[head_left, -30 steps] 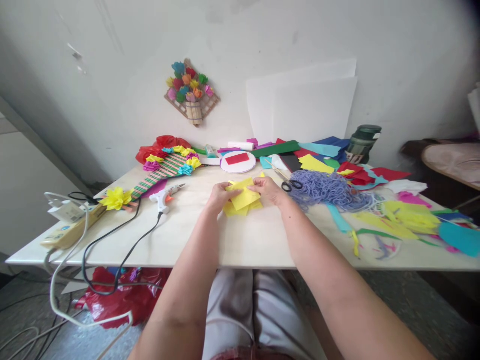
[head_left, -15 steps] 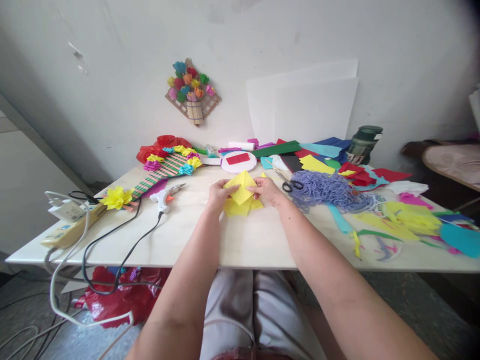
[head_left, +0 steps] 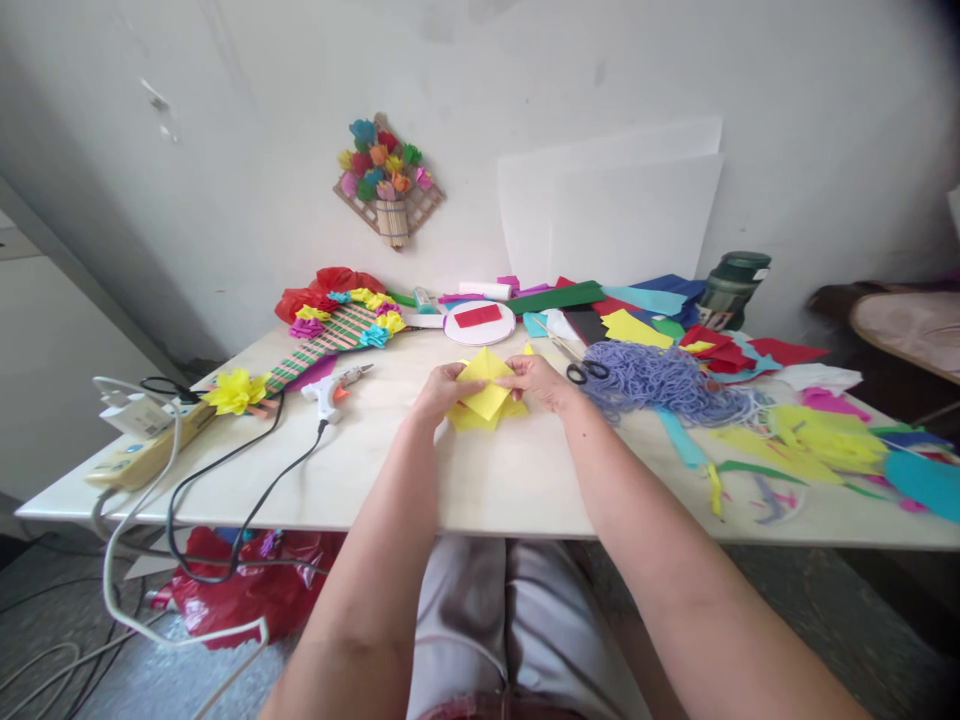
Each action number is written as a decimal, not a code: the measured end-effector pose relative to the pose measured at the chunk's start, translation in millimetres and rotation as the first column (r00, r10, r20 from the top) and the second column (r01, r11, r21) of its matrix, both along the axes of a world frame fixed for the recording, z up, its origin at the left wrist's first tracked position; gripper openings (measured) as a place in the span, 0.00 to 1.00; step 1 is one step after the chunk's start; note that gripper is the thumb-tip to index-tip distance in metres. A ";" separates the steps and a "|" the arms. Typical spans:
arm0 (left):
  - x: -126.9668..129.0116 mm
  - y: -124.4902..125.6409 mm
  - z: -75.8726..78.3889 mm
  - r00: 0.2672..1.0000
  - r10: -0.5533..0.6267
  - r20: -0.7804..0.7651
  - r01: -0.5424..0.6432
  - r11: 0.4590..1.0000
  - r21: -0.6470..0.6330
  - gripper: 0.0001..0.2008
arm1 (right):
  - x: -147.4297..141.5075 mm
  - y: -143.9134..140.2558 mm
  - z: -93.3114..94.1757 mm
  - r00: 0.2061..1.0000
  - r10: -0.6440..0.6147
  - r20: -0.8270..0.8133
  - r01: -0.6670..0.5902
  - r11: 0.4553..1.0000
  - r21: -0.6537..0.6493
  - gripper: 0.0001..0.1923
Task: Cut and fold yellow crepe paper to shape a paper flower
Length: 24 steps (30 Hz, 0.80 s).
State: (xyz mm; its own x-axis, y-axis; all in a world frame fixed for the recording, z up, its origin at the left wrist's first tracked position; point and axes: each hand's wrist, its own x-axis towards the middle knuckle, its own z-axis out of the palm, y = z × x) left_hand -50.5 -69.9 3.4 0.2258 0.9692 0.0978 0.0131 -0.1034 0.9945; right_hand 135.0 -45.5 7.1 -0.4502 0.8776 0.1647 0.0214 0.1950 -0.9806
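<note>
Bare forearms, no sleeves; light grey trousers (head_left: 510,620)

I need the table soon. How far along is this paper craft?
Done: a flower-trimmed woven piece lies finished. In hand: left hand and right hand hold a yellow paper square over more yellow sheets. Left: cut paper and yarn lie unused.

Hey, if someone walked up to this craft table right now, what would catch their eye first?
Likely the yellow paper at the table's middle, pinched between the left hand and right hand. Next, the heap of purple yarn just right of the hands, with black-handled scissors at its edge. On the wall behind hangs a small basket of paper flowers.
</note>
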 end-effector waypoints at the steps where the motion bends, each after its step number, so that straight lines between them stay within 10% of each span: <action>1: 0.5 0.1 -0.4 1.000 -0.005 0.014 0.005 1.000 -0.012 0.18 | -0.7 -1.0 0.9 1.000 -0.008 -0.002 0.008 1.000 0.009 0.14; 15: -2.5 6.4 -5.5 0.941 0.065 0.333 -0.039 0.996 -0.083 0.23 | -0.2 -3.3 7.2 0.954 -0.287 -0.084 0.298 0.935 0.190 0.18; 24: -1.8 4.4 -2.7 0.926 0.059 0.373 -0.027 0.995 -0.092 0.22 | -2.3 2.3 4.5 0.910 -0.414 0.024 0.303 0.704 0.642 0.14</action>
